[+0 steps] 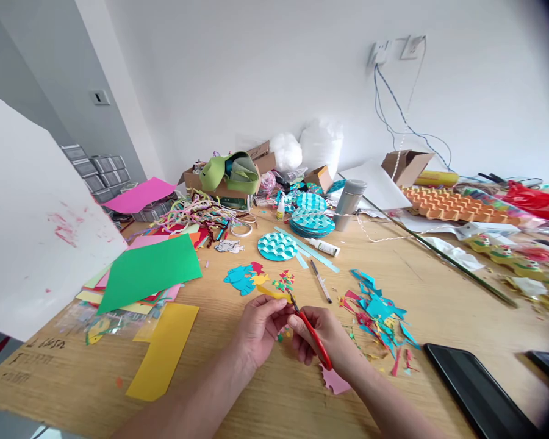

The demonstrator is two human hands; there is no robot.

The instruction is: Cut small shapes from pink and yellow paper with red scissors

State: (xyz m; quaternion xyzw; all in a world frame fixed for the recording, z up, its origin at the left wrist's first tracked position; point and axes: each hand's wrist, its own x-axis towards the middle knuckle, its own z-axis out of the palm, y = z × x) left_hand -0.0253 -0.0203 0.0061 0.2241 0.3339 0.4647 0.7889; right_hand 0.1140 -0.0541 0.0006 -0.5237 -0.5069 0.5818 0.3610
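My left hand [263, 326] pinches a small strip of yellow paper [272, 292] above the table. Closed round the red handles of a pair of scissors [315, 341] is my right hand [322, 338], close beside the left. The scissor blades point up and away, at the edge of the yellow strip. Just beyond lie blue paper fish [240, 279] and a pile of tiny coloured paper bits [284, 280]. A round plate with blue paper waves [277, 246] sits farther back. Under my right wrist is a pink paper scrap [333, 379].
Left, coloured sheets are stacked under a green sheet [153, 271], near a cut yellow sheet [165, 350]. Paper scraps [382, 311] and a black phone [476, 390] lie right. A pen [321, 281], glue tube [324, 247] and grey thermos [349, 204] stand or lie beyond my hands.
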